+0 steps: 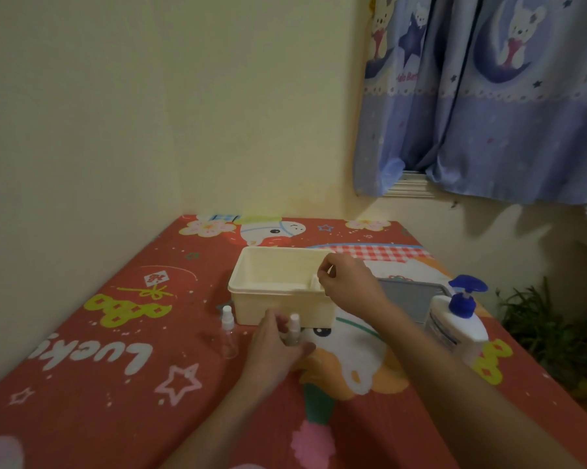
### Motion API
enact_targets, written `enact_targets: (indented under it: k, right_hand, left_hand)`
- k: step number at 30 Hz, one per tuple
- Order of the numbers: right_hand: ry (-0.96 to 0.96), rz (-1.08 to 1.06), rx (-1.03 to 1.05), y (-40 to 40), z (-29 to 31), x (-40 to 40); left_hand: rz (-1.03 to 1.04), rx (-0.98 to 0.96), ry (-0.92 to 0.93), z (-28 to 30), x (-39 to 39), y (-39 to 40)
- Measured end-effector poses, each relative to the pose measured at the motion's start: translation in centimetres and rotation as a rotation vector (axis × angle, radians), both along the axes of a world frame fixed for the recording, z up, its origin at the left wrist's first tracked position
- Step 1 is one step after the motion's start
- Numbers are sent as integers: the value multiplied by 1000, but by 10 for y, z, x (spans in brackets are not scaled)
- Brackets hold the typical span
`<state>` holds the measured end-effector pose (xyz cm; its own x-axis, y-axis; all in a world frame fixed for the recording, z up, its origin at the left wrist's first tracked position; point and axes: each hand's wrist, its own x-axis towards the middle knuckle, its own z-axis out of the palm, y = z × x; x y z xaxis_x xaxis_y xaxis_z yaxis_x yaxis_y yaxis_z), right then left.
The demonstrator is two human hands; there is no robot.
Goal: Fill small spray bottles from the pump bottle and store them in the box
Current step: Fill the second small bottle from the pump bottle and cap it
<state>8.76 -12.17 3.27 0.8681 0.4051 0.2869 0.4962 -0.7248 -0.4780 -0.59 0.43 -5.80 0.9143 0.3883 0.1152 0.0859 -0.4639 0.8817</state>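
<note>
**Clear plastic bottle going into the box, next one already in hand**

Clear plastic is what my right hand [344, 282] seems to pinch: fingertips closed narrow over the near-right corner of the cream box [251, 296], on what looks like the cap of a small bottle [315, 283] standing inside. Mostly hidden by my fingers, so not certain. Plan: lower it straight, let it stand against the corner wall, release only once it's seated so it doesn't tip.

Left hand [275, 346] wraps a second spray bottle [293, 328], upright on the mat just in front of the box's near wall. Grip is around the body, cap showing above my fingers. Keep it vertical; fill level can't be read from here.

Third spray bottle [228, 330] stands free just left of that hand, looks empty. Don't clip it when lifting.

Pump bottle [454, 324], white with blue pump, sits to the right, well apart from the box, beside a grey lid [410, 296]. Red patterned mat [116, 384] is soft, so set bottles down gently.
</note>
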Motion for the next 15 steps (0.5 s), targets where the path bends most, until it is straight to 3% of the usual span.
enact_targets:
  k: [9,15]
  right_hand:
    - [30,-14,34,-12,-6,-11]
    - [65,1,105,-20,-5,-15]
  left_hand:
    - [32,41,-5,-14,4,0]
    - [-36,-149,-132,-3,4,-3]
